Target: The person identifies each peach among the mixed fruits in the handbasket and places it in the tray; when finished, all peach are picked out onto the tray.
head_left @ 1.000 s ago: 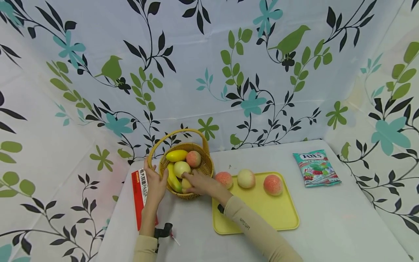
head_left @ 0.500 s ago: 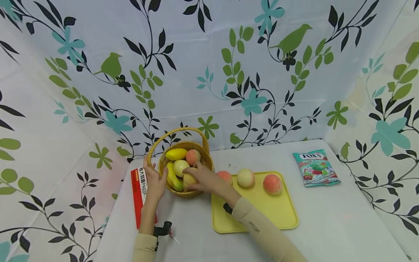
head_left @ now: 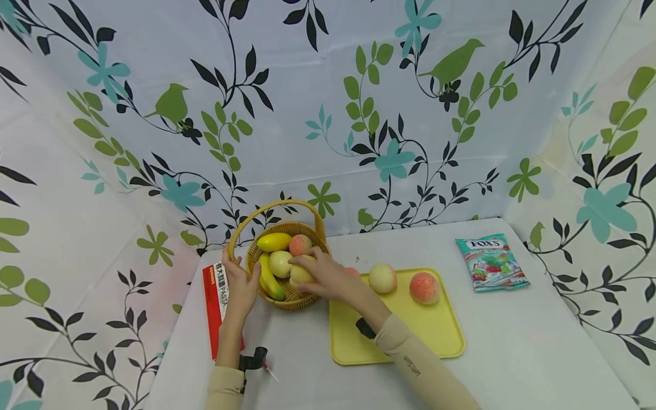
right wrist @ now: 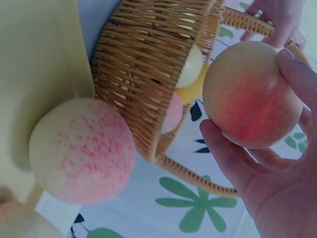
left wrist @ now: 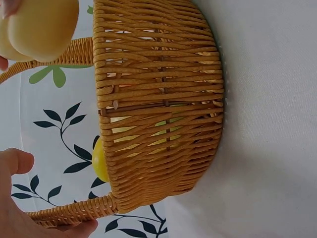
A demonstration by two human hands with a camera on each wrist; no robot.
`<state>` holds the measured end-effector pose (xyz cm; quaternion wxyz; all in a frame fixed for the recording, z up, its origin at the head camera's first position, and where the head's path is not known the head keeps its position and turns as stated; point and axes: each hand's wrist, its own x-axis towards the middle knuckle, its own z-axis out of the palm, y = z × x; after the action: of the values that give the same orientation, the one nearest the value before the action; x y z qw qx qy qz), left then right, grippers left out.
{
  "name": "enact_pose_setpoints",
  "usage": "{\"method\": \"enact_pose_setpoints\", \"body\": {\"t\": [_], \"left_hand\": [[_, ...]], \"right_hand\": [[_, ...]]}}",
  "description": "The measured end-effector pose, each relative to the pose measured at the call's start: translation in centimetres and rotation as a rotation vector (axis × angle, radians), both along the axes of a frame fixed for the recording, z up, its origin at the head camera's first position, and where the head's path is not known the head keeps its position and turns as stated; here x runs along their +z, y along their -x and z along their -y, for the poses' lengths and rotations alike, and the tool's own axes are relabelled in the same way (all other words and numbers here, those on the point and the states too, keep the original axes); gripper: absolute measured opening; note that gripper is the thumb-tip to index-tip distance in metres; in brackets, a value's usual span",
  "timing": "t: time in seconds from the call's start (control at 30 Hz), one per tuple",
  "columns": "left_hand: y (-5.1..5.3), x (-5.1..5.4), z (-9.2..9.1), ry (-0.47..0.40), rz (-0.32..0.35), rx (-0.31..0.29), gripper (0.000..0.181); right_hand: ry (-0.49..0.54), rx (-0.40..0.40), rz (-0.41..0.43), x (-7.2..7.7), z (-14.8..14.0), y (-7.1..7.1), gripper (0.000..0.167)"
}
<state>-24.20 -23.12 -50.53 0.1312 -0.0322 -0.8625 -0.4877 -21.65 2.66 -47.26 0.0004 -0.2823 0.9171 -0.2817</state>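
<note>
My right hand (head_left: 328,277) pinches a pale peach (head_left: 302,271) over the wicker basket's (head_left: 293,305) right side; in the right wrist view the peach (right wrist: 253,94) shows a red blush and is clear of the rim. The left hand (head_left: 243,287) grips the basket handle at its left end, and the left wrist view shows that hand (left wrist: 29,198) around the handle's base. Inside the basket lie a yellow mango-like fruit (head_left: 274,242), a pink peach (head_left: 300,245), a pale round fruit (head_left: 280,264) and a banana (head_left: 270,280).
Right of the basket is a yellow tray (head_left: 400,341) with a pale peach (head_left: 382,278) and a red one (head_left: 424,288); another peach (head_left: 352,272) is partly hidden by my right hand. A red pasta pack (head_left: 212,307), a lollipop (head_left: 270,372) and a candy bag (head_left: 492,263) lie on the table.
The peach in my right hand has risen from among the basket's fruit and moved slightly up and right. My left hand keeps its hold on the handle.
</note>
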Motion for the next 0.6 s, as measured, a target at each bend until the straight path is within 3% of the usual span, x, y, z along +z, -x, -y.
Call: {"method": "enact_pose_setpoints", "body": {"t": [0.3,0.6], "left_hand": [[0.1,0.0,-0.1,-0.009,-0.024,-0.006,0.09],[0.0,0.2,-0.1,-0.004,-0.003,-0.016,0.09]], "right_hand": [[0.109,-0.01,0.049,1.5,-2.9,-0.9,0.059],[0.189,-0.07,0.113,1.7,-6.9,-2.6,0.059]]}}
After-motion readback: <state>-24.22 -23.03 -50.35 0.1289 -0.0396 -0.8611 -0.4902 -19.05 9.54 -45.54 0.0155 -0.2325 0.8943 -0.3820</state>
